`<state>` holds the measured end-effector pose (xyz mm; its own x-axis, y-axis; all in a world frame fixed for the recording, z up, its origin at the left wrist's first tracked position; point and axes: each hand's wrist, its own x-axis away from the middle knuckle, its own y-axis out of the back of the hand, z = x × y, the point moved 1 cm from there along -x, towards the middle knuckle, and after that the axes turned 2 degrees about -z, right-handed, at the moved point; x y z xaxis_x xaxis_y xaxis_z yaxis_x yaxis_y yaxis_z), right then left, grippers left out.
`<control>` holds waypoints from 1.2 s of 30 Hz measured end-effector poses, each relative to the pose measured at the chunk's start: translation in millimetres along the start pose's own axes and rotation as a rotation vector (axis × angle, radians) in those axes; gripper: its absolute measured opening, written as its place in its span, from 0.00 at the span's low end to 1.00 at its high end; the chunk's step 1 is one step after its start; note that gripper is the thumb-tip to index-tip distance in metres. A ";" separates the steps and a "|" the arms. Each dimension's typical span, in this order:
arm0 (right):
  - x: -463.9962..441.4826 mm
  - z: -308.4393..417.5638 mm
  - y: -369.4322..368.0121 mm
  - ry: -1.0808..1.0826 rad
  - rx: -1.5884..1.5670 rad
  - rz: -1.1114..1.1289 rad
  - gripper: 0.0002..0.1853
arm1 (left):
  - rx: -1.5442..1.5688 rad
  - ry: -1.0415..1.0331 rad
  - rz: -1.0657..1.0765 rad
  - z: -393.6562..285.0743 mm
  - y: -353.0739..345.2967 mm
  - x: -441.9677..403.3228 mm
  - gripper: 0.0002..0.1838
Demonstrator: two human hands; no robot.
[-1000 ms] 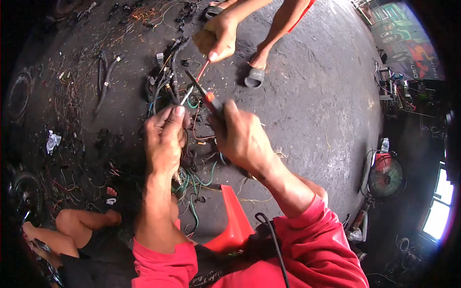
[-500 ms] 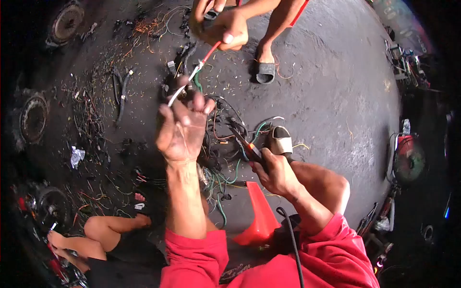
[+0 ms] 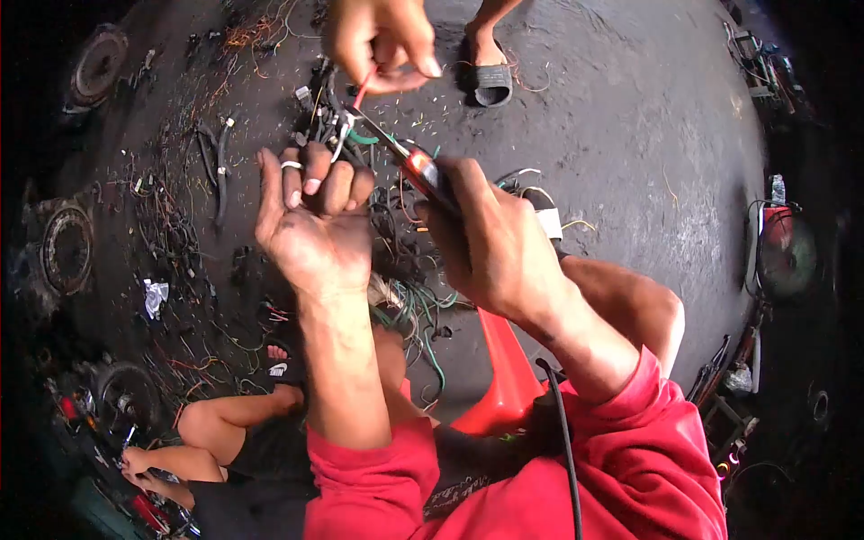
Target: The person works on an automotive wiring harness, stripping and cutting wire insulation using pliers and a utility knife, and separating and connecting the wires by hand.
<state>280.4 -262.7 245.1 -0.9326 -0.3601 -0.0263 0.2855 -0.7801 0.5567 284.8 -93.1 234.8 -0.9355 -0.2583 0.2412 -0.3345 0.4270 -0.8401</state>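
My left hand is palm up with its fingers curled around a white wire. A white band crosses one finger; I cannot tell whether it is part of the wire. Above, the wire meets a red wire at a pale joint. Another person's hand pinches the red wire at the top. My right hand grips pliers with long slim jaws and orange-and-black handles. Their tip reaches the joint; whether it touches is unclear.
Green and black wires lie heaped below my hands. A red plastic piece is by my leg. Another person's sandalled foot stands at the top. Cable scraps litter the dark floor, and someone's legs are at lower left.
My right hand has raised the pliers up and left to the wire joint. My left fingers, loosely spread before, have curled inward. The other person's hand has moved up and left.
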 end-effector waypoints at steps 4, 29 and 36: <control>-16.1 1.9 -2.1 0.129 0.044 -0.030 0.17 | -0.066 -0.023 0.011 4.5 -7.0 2.5 0.24; 71.1 -37.3 -5.0 -0.089 0.110 0.058 0.11 | -0.044 -0.369 -0.051 2.3 15.9 -3.7 0.22; 4.4 8.1 1.4 0.048 0.147 0.034 0.12 | 0.129 -0.296 -0.050 2.0 8.7 -8.8 0.21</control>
<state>274.9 -261.3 252.5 -0.9101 -0.4121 -0.0430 0.2784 -0.6850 0.6733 290.4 -88.8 224.4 -0.8378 -0.5255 0.1480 -0.3446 0.2988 -0.8899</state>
